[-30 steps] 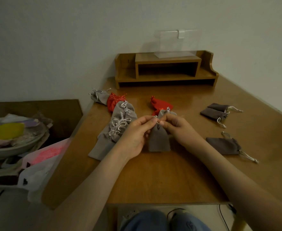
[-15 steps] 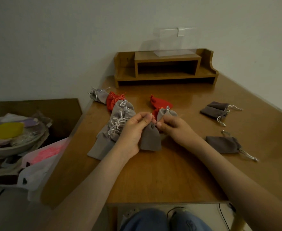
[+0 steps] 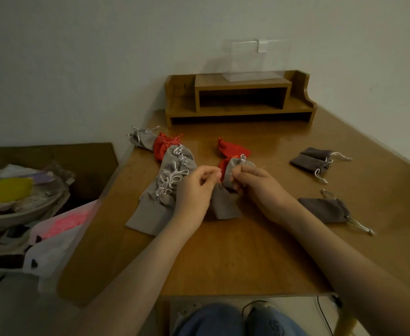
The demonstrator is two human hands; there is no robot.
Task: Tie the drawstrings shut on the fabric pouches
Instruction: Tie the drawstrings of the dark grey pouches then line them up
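Fingers [image 3: 212, 175] of left hand [image 3: 194, 191] and right hand [image 3: 259, 187] pinch the grey pouch [image 3: 223, 207] (between them).

Wooden table [image 3: 223, 263] set in a corner of pale walls. At its far edge, a wooden desk shelf [image 3: 240, 98] carries 1 clear plastic stand [image 3: 252, 61]. Left of the table: a bowl [image 3: 17, 215], plastic bags [image 3: 53, 241].

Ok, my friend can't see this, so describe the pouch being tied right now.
On the wooden table, before the shelf unit, look mid-table between the left hand and right hand. The grey pouch lies there, its top pinched by both. Unlike the grey heap left of it and dark pouches right, it alone is held.
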